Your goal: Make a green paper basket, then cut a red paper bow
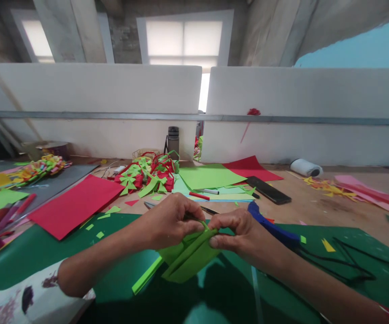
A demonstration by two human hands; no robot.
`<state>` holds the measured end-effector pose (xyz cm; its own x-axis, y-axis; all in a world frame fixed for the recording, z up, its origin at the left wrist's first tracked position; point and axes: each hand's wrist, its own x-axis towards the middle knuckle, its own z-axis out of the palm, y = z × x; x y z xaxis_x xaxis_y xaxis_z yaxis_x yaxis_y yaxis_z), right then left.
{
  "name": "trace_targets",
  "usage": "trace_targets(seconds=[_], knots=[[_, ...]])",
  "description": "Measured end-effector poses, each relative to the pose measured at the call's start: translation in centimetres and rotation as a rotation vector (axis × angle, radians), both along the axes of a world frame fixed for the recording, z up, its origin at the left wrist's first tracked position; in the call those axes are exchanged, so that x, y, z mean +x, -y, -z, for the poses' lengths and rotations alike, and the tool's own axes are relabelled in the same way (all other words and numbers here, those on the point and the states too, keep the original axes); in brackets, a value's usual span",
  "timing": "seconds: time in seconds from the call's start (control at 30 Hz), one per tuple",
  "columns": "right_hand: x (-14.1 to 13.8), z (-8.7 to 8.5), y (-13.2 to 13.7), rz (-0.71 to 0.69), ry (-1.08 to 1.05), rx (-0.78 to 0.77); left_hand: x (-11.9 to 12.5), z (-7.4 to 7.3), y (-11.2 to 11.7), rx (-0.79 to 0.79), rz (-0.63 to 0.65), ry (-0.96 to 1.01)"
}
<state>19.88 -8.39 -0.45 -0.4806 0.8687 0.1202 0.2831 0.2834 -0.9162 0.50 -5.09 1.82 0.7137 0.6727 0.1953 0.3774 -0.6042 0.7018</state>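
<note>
Paper (194, 263) looks part-folded, pinched in left hand (179, 218) and right hand (236, 225), with bow-trimmed pieces (128, 181) apparently done and green sheet (209, 175) unfolded near bench's (319, 198) far edge.

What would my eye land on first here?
Probably the bright green folded piece pinched by the left hand and right hand, low in the middle over a dark green surface. Next, the red-and-green heap behind, left of centre, then the large red sheet farther left.
</note>
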Motion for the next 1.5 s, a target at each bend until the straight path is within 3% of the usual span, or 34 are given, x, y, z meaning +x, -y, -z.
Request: trace_targets(seconds=[0.2, 0.6, 0.83, 1.07, 1.33, 1.5], knots=[[0.0, -0.1, 0.0, -0.032, -0.026, -0.022, -0.1, 0.1, 0.0, 0.054, 0.08, -0.008], [0.2, 0.1, -0.3, -0.073, -0.066, -0.103, -0.2, -0.2, 0.0, 0.013, 0.137, -0.018], [0.1, 0.4, -0.2, 0.028, -0.082, -0.064, 0.1, -0.4, 0.5, -0.058, 0.092, 0.012], [0.0, -0.2, 0.3, 0.114, 0.005, 0.114, 0.6, 0.0, 0.8, -0.207, 0.024, 0.143], [-0.1, 0.1, 0.8, 0.182, 0.123, 0.255, 1.0, 0.3, 1.3, -0.02, -0.048, 0.126], [-0.1, 0.1, 0.9, 0.189, 0.103, 0.222, 1.0, 0.7, 1.4, -0.003, -0.041, 0.144]])
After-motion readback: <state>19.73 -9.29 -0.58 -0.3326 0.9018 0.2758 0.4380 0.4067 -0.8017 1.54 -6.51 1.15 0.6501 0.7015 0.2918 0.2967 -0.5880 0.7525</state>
